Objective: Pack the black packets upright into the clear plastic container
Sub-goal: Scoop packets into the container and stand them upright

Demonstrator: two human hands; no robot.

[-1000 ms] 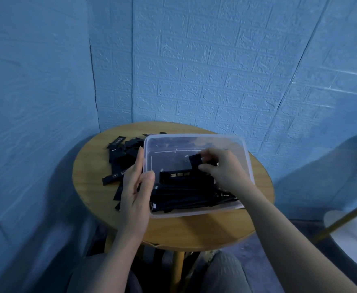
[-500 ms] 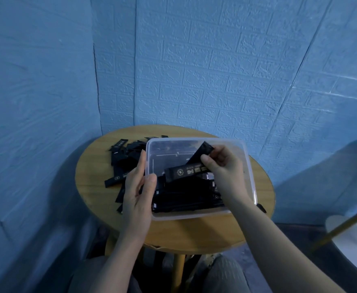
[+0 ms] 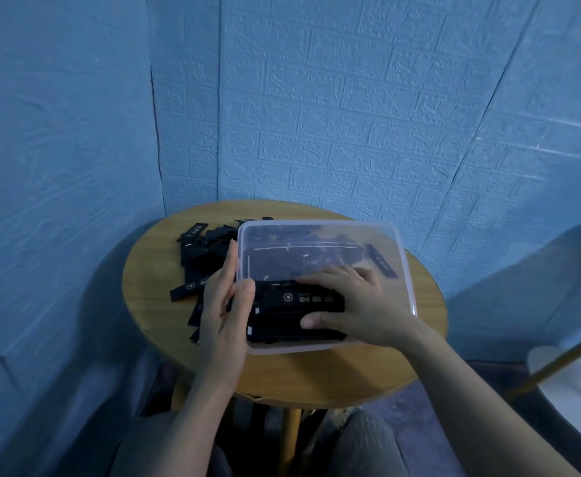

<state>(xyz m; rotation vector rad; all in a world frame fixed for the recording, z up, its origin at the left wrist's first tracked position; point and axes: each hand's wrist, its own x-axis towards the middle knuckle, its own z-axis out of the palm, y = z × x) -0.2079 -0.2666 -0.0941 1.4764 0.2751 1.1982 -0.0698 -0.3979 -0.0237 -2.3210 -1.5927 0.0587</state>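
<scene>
Head view: the clear plastic container (image 3: 406,270) sits on the round wooden table (image 3: 165,270). The left hand (image 3: 225,304) grips its left wall, thumb hooked over the rim. The right hand (image 3: 347,304) lies inside, fingers stretched flat, pressing a row of black packets (image 3: 299,299) along the near wall. Looks like seating the latest one, though it's dim, so whether they're truly upright is hard to say. Next, grab from the loose pile (image 3: 206,259) left of the box.

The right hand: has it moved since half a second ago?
Yes. The right hand has come down from near the far half of the clear container onto the row of packets at its near wall, fingers flat.
</scene>
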